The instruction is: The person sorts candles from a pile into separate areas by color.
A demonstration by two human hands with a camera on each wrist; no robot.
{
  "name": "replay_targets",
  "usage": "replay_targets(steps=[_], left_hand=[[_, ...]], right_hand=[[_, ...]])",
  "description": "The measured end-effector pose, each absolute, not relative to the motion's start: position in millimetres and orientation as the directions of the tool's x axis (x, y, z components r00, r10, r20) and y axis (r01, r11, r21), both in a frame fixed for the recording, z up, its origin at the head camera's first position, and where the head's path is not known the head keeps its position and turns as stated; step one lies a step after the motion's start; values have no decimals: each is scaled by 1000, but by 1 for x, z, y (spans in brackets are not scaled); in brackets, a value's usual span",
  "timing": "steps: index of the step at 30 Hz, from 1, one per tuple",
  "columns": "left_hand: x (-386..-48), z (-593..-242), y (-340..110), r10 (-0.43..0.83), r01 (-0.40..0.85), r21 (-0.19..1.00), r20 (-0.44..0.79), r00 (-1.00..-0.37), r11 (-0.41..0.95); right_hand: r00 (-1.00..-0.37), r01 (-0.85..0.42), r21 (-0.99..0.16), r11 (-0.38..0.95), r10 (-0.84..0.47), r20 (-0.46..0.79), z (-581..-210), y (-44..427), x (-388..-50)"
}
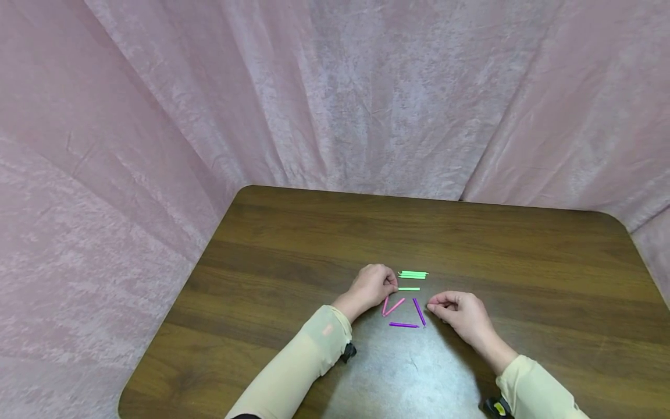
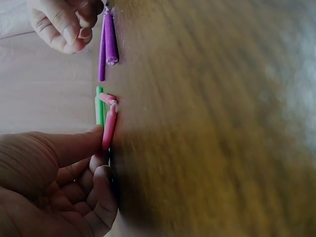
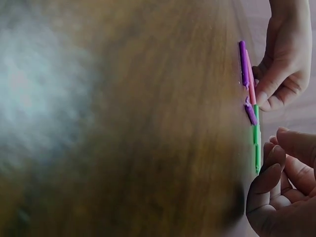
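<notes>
My left hand (image 1: 370,285) pinches the left end of a thin green candle (image 1: 409,289) between thumb and fingers, low over the table. Just below it, two pink candles (image 1: 395,308) form a V, their lower ends meeting. A purple candle (image 1: 419,312) slants to the right of the pink ones, and another purple candle (image 1: 404,325) lies nearly level in front. Right of the slanted purple candle hovers my right hand (image 1: 463,315), fingers loosely curled, with nothing visible in it. In the left wrist view the green candle (image 2: 99,111) runs beside a pink candle (image 2: 110,126).
Several green candles (image 1: 413,274) lie side by side beyond the held one. All this is on a brown wooden table (image 1: 293,233) with rounded corners. Pink curtains (image 1: 366,105) hang behind the table and along its left side.
</notes>
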State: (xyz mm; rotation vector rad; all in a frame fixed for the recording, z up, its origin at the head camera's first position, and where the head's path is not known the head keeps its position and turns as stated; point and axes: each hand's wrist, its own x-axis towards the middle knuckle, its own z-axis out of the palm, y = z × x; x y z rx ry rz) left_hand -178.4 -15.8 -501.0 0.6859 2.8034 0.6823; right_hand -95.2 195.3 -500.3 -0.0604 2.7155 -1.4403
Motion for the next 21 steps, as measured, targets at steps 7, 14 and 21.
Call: replay_targets(steps=[7, 14, 21], left_hand=[[-179, -502, -16, 479, 402, 472, -51, -876, 785], [-178, -501, -17, 490, 416, 480, -33, -871, 772], [-179, -499, -19, 502, 414, 526, -29, -864, 743]], right_hand=[[-997, 23, -822, 568, -43, -58, -502, 193, -91], [-999, -6, -831, 556, -43, -22, -502, 190, -87], [-999, 17, -829, 559, -24, -36, -501, 187, -85]])
